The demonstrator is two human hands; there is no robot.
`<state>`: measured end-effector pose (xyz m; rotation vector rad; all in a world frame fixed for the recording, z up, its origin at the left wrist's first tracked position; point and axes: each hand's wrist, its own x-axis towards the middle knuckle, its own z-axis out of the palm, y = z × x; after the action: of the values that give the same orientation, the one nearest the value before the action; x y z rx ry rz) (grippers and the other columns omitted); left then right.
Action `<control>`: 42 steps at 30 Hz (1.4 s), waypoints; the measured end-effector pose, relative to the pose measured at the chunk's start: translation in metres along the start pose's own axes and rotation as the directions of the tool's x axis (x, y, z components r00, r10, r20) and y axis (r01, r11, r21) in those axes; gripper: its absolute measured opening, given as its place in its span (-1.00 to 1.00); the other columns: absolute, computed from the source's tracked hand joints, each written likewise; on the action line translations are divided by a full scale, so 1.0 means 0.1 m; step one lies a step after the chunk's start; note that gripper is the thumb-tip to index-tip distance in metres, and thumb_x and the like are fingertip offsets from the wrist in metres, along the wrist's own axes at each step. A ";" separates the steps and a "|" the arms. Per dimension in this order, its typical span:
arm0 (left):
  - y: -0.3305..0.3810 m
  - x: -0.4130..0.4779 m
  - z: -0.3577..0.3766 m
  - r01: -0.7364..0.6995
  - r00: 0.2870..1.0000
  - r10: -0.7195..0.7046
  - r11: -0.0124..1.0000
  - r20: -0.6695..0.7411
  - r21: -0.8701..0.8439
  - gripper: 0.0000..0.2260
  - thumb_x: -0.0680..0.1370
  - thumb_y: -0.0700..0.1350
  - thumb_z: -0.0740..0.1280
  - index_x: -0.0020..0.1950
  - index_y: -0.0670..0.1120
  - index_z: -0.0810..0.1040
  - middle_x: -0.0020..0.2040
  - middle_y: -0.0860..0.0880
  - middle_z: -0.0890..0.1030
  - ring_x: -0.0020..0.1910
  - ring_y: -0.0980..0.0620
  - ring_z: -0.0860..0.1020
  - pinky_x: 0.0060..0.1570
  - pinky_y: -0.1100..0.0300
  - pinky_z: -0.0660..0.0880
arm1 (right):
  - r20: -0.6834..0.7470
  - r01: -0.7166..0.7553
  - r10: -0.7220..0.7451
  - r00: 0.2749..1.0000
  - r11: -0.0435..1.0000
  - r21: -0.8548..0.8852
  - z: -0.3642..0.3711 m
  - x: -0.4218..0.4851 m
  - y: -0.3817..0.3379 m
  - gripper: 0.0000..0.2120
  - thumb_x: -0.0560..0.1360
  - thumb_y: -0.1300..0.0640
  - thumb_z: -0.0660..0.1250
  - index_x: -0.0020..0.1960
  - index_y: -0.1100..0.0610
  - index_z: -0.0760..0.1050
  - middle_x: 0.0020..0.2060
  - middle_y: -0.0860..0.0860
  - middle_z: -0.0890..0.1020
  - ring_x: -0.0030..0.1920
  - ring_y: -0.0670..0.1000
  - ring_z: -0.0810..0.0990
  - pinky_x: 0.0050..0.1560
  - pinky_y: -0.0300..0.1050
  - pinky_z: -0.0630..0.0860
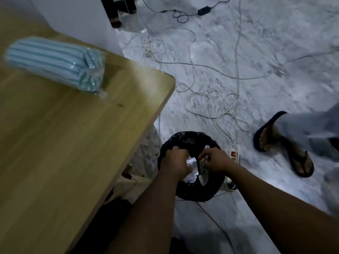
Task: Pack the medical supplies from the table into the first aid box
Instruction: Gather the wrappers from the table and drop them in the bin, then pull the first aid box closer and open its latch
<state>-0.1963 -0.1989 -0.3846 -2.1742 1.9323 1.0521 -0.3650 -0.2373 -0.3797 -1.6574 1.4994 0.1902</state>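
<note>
A clear plastic pack of blue-and-white striped face masks (55, 64) lies on the wooden table (64, 143) at the upper left. Both my hands reach down over a round bin lined with a black bag (185, 140) on the floor beside the table. My left hand (176, 162) and my right hand (214, 160) each pinch crinkled clear plastic wrapping (191, 162) held over the bin's opening. The first aid box is not in view.
White cables (201, 99) loop across the marbled floor, with a power strip (233, 155) just right of the bin. A foot in a dark sandal (286, 145) stands at the right. A black adapter (204, 10) lies at the top.
</note>
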 end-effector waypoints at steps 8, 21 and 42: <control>0.03 -0.02 -0.14 0.013 0.988 -0.012 1.000 0.152 -0.011 -0.44 0.33 0.03 0.55 0.31 0.01 0.55 0.41 -0.11 0.46 0.48 -0.15 0.33 0.31 -0.09 0.45 | 0.037 0.053 -0.054 0.998 0.998 0.021 -0.05 -0.01 -0.10 -0.71 0.45 0.25 0.40 0.16 0.12 0.65 0.13 0.04 0.68 0.12 0.02 0.62 0.01 -0.24 0.43; 0.96 -1.23 -1.47 -0.068 0.995 0.056 0.986 -0.083 -0.153 -0.51 0.44 0.09 0.50 0.33 0.00 0.54 0.24 -0.08 0.55 0.18 -0.08 0.57 0.19 -0.01 0.54 | -0.300 0.239 -0.226 0.927 0.971 0.004 -1.34 -1.25 -1.08 -0.79 0.45 0.29 0.32 0.01 0.12 0.65 -0.10 0.09 0.67 -0.10 0.08 0.69 -0.26 -0.21 0.46; -1.06 -4.89 -3.42 0.191 0.602 -0.338 0.941 -0.724 -0.280 -0.78 0.49 -0.02 0.39 0.12 0.03 0.66 0.11 -0.01 0.63 0.05 0.02 0.61 0.03 0.13 0.56 | -0.073 0.823 -0.858 0.508 0.509 -0.254 -0.39 -3.33 -4.90 -0.81 0.43 0.29 0.30 -0.04 0.13 0.65 -0.23 0.09 0.71 -0.23 0.07 0.73 -0.37 -0.23 0.55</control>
<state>0.0570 0.0885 0.0844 -3.2587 1.6315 0.2189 -0.0441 -0.0689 0.0907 -2.4389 0.6124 -0.4067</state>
